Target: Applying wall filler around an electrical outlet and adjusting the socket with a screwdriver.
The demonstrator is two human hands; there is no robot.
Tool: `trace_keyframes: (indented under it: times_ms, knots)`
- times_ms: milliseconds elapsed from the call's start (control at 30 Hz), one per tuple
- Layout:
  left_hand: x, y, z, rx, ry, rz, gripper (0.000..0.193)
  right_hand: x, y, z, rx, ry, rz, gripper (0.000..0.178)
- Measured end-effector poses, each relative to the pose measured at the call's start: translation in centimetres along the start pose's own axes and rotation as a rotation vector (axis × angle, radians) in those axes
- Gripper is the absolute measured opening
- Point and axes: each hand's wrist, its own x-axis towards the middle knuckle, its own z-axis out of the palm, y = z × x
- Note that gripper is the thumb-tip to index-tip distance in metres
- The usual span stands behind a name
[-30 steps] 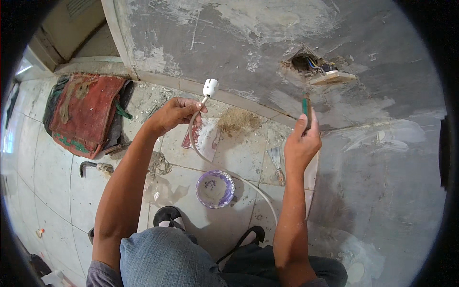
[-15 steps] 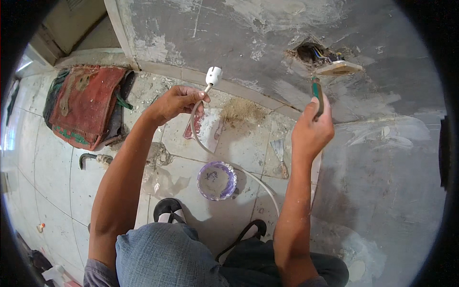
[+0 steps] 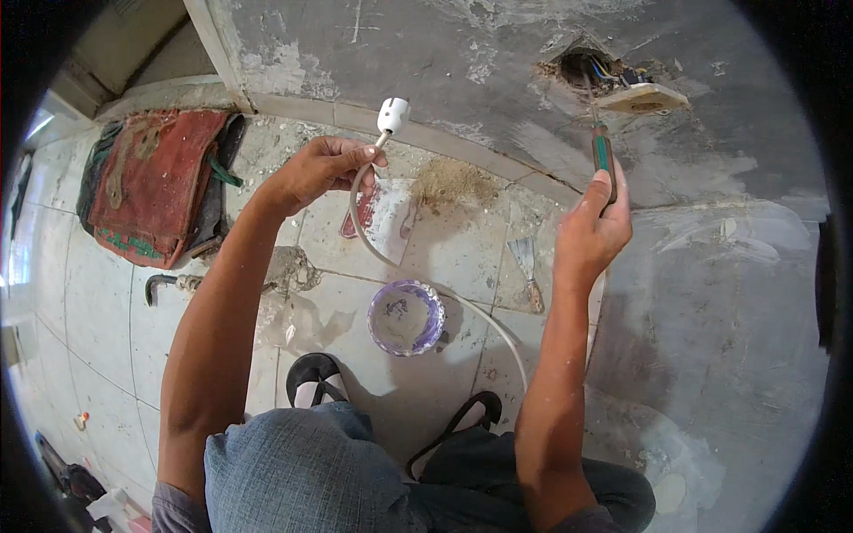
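My left hand [image 3: 327, 172] is closed, pinching a grey-white cable [image 3: 357, 213] just below the white plug [image 3: 393, 115] on its end. The plug points up and away from me. In my right hand [image 3: 593, 222] is a screwdriver [image 3: 603, 158] with a green and dark handle. Its thin shaft runs up to the rough hole [image 3: 576, 67] in the grey wall, where several coloured wires show. Exactly what the tip touches is too small to tell. A pale socket plate [image 3: 647, 99] hangs out at the hole's right side, just beside the shaft.
A purple-rimmed bowl [image 3: 435, 330] stands on the tiled floor, with the cable running past it. Near the wall lie a scraper [image 3: 524, 262], a sand heap [image 3: 455, 185] and a white-smeared flat piece [image 3: 391, 222]. At left are a dirty red bag [image 3: 155, 186] and a hooked metal tool [image 3: 160, 282].
The screwdriver has tilted, and its shaft now shows reaching up to the wall hole. My left hand keeps hold of the cable below the plug. The whole view has shifted slightly.
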Motion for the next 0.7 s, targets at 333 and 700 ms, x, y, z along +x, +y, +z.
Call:
trace_keyframes:
  times_ms: [333,700]
  knots:
    - [-0.1,-0.1,-0.2,0.004,-0.014,0.02,0.03,-0.7,1.5,2.8,-0.113,0.128,-0.298,0.032]
    - [0.0,-0.4,-0.4,0.007,0.01,0.029,0.031,-1.4,0.0,3.3,-0.334,0.186,-0.254,0.033]
